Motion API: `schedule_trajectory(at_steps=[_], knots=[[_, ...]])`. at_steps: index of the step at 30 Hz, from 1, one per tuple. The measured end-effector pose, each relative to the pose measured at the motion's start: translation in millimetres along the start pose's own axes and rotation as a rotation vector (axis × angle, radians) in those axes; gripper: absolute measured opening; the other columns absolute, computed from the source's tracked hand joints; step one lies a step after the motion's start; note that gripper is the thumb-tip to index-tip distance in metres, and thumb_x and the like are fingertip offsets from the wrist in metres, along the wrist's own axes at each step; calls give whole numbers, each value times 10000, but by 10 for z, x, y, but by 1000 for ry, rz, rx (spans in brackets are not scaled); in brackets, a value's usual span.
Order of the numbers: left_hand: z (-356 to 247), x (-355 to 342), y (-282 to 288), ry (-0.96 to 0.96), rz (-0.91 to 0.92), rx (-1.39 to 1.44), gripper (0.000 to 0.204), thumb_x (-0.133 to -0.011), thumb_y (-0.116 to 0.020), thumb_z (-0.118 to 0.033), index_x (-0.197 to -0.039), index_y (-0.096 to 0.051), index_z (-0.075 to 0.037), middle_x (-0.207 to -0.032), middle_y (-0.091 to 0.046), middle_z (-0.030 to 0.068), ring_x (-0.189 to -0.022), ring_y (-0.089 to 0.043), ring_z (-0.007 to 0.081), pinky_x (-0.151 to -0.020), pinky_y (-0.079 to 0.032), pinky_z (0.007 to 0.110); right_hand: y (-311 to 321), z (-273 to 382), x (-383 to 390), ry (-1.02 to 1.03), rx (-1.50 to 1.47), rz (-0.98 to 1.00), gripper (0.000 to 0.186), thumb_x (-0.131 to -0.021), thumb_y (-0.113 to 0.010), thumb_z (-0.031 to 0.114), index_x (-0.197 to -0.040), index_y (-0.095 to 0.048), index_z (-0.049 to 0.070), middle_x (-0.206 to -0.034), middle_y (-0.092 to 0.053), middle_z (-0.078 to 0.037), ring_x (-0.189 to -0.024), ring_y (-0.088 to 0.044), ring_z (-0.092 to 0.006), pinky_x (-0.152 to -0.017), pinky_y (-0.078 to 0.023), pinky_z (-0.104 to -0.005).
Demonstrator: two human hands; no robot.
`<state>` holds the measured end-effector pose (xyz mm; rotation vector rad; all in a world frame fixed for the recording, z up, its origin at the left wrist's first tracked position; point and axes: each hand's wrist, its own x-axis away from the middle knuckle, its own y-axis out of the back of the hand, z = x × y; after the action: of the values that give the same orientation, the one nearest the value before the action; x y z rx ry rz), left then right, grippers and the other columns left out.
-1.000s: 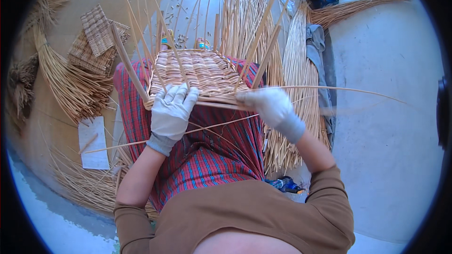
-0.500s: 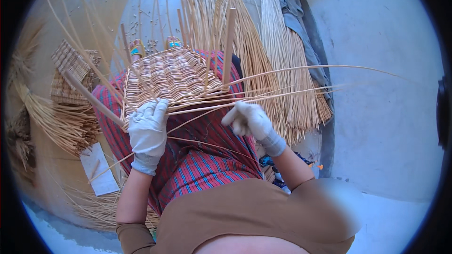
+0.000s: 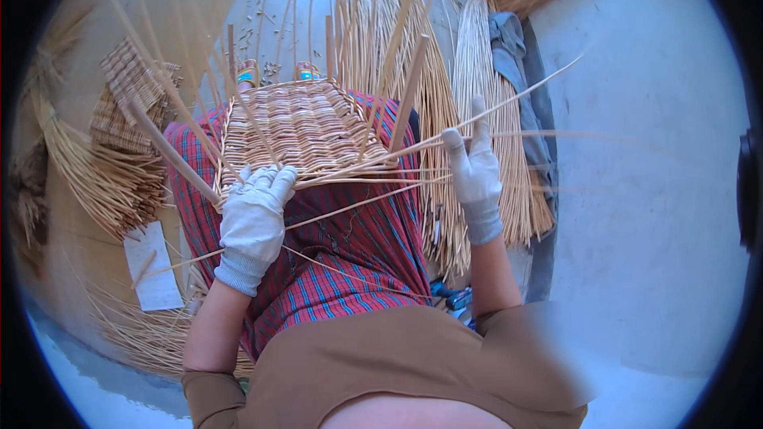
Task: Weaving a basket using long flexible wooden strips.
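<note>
A rectangular woven wicker panel [image 3: 294, 123], with stout wooden stakes at its corners, lies across my lap. My left hand [image 3: 254, 222], in a white glove, closes over its near left corner. Thin wicker strands [image 3: 362, 208] run from that near edge to the right. My right hand [image 3: 475, 175], also gloved, stands upright beyond the near right corner, thumb and forefinger spread. One pale strand [image 3: 528, 91] passes through the fork between them and slants up to the right; others pass by the hand. Its remaining fingers are partly hidden.
Long bundles of wicker rods [image 3: 509, 191] lie on the floor at the right, beside grey cloth [image 3: 509, 40]. Another bundle [image 3: 95, 167], woven pieces [image 3: 127, 99] and a white sheet [image 3: 155, 274] lie at the left. Tall upright rods rise around the panel.
My right hand has moved right and up, its fingers unfolding from a curl. A strand now slants upward through it. My left hand keeps its hold on the corner.
</note>
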<state>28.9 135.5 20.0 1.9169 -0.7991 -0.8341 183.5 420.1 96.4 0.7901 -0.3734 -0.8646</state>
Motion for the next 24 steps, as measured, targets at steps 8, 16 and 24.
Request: schedule_trajectory(at_steps=[8,16,24], knots=[[-65,-55,-41,98,-190,68,239,-889,-632,-72,-1122,-680,-101,-879,-711,102,-831,-692,312,-731,-531,430,-806,1337,-105,509,-276,-142,657,-963,-691,189,-1534,-377,101,-883,-690,-109,-678,-670,-258,-631,-534,-372],[-146,17,-194,124,-265,-120,562,-789,-794,-306,-1306,-633,-155,-1096,-601,61,-1138,-605,271,-1074,-429,513,-1799,2065,-465,753,-117,232,239,-978,-585,260,-954,-686,45,-841,-703,-229,-828,-700,-426,-734,-560,-503],[71,-337,68,-104,-259,-330,605,-836,-693,-233,-1423,-561,-298,-1470,-469,4,-1454,-384,250,-1219,-262,673,-1649,1904,-665,645,-362,288,274,-1002,-585,263,-1067,-698,21,-860,-715,-188,-813,-709,-319,-757,-553,-408]])
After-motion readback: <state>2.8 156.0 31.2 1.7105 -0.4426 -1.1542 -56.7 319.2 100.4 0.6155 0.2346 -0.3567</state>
